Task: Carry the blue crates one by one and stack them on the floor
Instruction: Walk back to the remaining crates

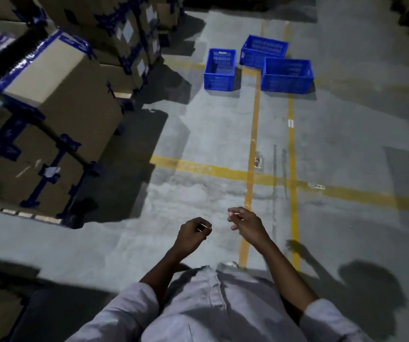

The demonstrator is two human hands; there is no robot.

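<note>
Three blue crates on the floor (pixel 198 149), far end of the aisle, all upright and open-topped. Left crate (pixel 219 69) stands alone, a strip of bare floor between it and the other two. Back crate (pixel 264 51) and right crate (pixel 287 75) sit close together; the right one overlaps the back one's near corner in view, so contact cannot be told. None stacked. A yellow line (pixel 254 134) runs from between the crates down toward the person.

Both hands are well apart from the crates, low in view, in front of the body, over bare floor. Left hand (pixel 192 234): fingers curled in, loosely closed, a thin pale sliver showing at the fingertips; what it is cannot be told. Right hand (pixel 246 222): fingers bent and drawn together, thumb and forefinger pinched near a similar pale sliver. Neither hand touches a crate.

Pale sleeves (pixel 331 322) rolled to the elbow, forearms bare.

Left side: stacked cartons (pixel 58 95) bound with blue tape, casting dark shadow onto the floor. The person's shadow (pixel 371 282) falls lower right.
</note>
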